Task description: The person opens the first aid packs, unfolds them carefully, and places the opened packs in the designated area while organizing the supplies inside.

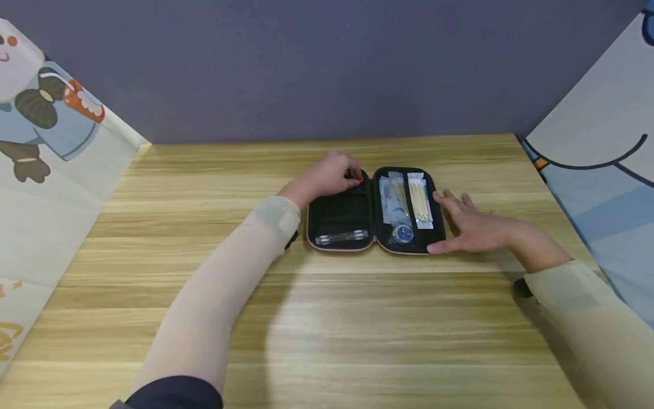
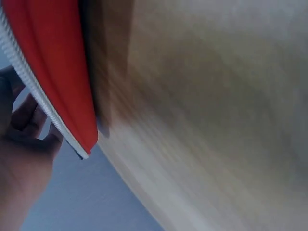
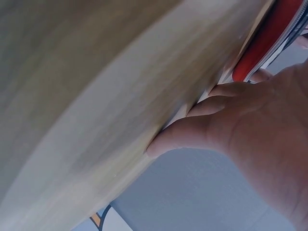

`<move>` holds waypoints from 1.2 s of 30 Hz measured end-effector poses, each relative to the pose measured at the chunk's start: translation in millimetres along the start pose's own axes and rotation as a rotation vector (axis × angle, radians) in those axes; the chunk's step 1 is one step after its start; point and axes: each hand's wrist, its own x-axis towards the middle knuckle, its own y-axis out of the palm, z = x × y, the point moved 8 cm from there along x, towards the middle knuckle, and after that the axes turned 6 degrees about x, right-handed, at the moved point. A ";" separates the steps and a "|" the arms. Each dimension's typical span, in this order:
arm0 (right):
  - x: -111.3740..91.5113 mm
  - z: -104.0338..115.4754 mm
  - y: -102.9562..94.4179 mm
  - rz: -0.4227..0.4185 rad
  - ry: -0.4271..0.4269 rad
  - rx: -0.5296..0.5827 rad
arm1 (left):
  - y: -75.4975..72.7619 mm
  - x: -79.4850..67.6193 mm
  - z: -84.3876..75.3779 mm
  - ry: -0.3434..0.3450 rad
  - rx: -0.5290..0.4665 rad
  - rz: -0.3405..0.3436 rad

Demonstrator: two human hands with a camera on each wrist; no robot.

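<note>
A small zip case (image 1: 339, 213), black inside and red outside, lies spread open on the table. My left hand (image 1: 332, 173) is over the far edge of its left half, thumb and fingers curled together around a small red-orange thing (image 1: 361, 180), mostly hidden by the fingers. Clear slim tubes (image 1: 341, 237) lie along the near side of that half. In the right half are packed cotton swabs (image 1: 420, 201), pale blue packets (image 1: 390, 201) and a round blue-and-white item (image 1: 402, 233) in clear plastic. My right hand (image 1: 472, 224) spreads its fingers along the case's right edge, thumb at the near corner.
The wood-grain table (image 1: 409, 329) ends at a dark grey-blue panel (image 1: 327, 68) behind the case. Cartoon-printed panels stand at the left (image 1: 51, 199) and right (image 1: 608, 187). A dark strap (image 1: 410, 199) crosses the case's right half.
</note>
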 end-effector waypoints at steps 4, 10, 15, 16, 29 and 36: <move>-0.1 -0.7 0.6 0.000 0.000 0.004 | 0.0 -0.8 5.6 -0.041 -0.174 -0.032; -0.1 -1.6 -0.2 -0.007 -0.002 -0.002 | -6.4 -10.0 8.7 -0.051 -0.332 -0.033; 0.4 -1.8 0.0 -0.011 -0.001 -0.006 | -13.7 -26.3 4.5 -0.005 -0.254 -0.018; 0.6 -1.7 0.1 -0.010 -0.001 -0.005 | -14.6 -30.1 3.2 0.002 -0.241 -0.014; 1.6 -0.6 -0.4 -0.008 -0.007 -0.007 | -1.5 -79.1 -22.6 0.188 -0.088 0.127; 1.7 -1.6 1.1 -0.012 -0.006 -0.005 | 4.8 -86.5 -23.2 0.240 0.047 0.131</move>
